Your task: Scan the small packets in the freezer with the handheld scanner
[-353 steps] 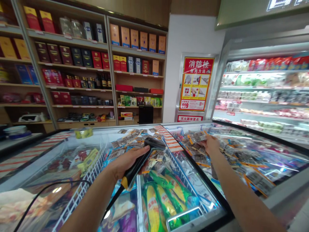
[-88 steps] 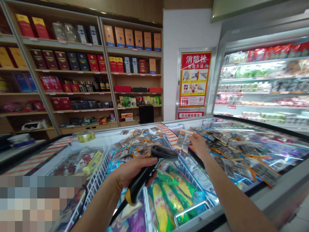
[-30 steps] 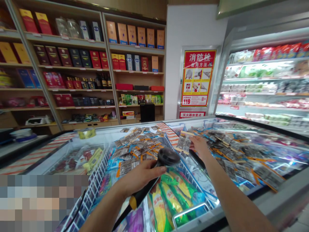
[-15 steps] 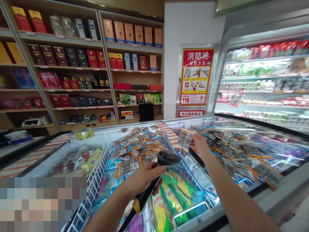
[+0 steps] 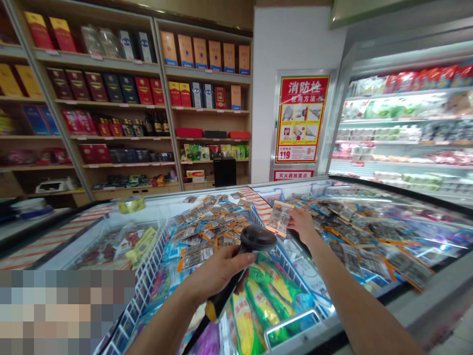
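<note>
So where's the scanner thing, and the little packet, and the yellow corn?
scanner [image 5: 257,237], head view, on its round dark head.
packet [image 5: 280,217], head view, middle of the clear pouch held by the right hand [image 5: 302,224].
corn [image 5: 241,323], head view, on a yellow cob pack in the freezer.

Since the earliest picture, the right hand [image 5: 302,224] has lifted a small clear plastic packet with an orange edge [image 5: 280,217] off the heap on the freezer lid. The left hand [image 5: 218,271] has raised the black handheld barcode scanner [image 5: 254,237] closer beneath that packet.
</note>
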A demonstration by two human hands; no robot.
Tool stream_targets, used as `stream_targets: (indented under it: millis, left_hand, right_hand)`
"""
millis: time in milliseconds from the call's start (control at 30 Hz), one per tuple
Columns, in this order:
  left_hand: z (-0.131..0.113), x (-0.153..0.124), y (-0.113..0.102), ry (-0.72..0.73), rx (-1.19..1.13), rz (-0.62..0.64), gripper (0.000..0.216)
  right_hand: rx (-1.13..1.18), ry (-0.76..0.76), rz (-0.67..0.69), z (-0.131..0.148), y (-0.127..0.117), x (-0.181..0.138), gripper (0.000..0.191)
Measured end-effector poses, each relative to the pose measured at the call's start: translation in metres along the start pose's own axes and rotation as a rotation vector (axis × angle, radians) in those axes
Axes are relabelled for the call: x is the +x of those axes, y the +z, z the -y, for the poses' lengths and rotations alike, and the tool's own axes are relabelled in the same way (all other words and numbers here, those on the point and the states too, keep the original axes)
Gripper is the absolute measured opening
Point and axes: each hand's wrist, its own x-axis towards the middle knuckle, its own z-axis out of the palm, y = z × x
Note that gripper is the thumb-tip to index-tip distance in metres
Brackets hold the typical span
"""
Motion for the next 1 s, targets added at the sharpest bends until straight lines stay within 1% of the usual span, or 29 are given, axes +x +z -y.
stream_targets:
  millis: [100,167,300,400,567,667,800,1000]
  left_hand:
    - [-0.013,-0.016,-0.006,0.006,-0.047,0.007,0.035]
    - [-0.022,-0.03,-0.012,-0.025,-0.076,0.002,0.035]
    - [-0.034,-0.048,-0.021,-0.022,-0.013,-0.023,0.037]
    - [-0.037,-0.048,-0.018,-0.054,0.003,-0.043,0.038]
    - [-0.037,-0.041,-0.01,-0.117,0.052,-0.035,0.04]
    - [-0.035,-0.04,-0.009,-0.099,0.098,-0.025,0.041]
    - [-0.035,-0.038,-0.009,-0.059,0.1,-0.014,0.038]
    - [-0.037,-0.037,-0.007,-0.074,0.091,-0.016,0.036]
  right_hand:
    - [-0.003,-0.015,-0.012,-0.003,0.0,0.003,0.009]
    - [-0.017,-0.03,0.007,-0.006,-0.002,0.007,0.009]
    - [-0.084,-0.048,0.058,-0.011,-0.006,0.013,0.013]
    - [-0.105,-0.049,0.055,-0.013,-0.008,0.014,0.015]
    - [-0.103,-0.062,0.052,-0.01,-0.008,0.012,0.015]
    - [-0.094,-0.078,0.019,-0.005,-0.008,0.009,0.014]
    - [-0.064,-0.077,-0.031,0.0,-0.008,0.006,0.012]
    - [-0.039,-0.085,-0.024,0.001,-0.008,0.008,0.013]
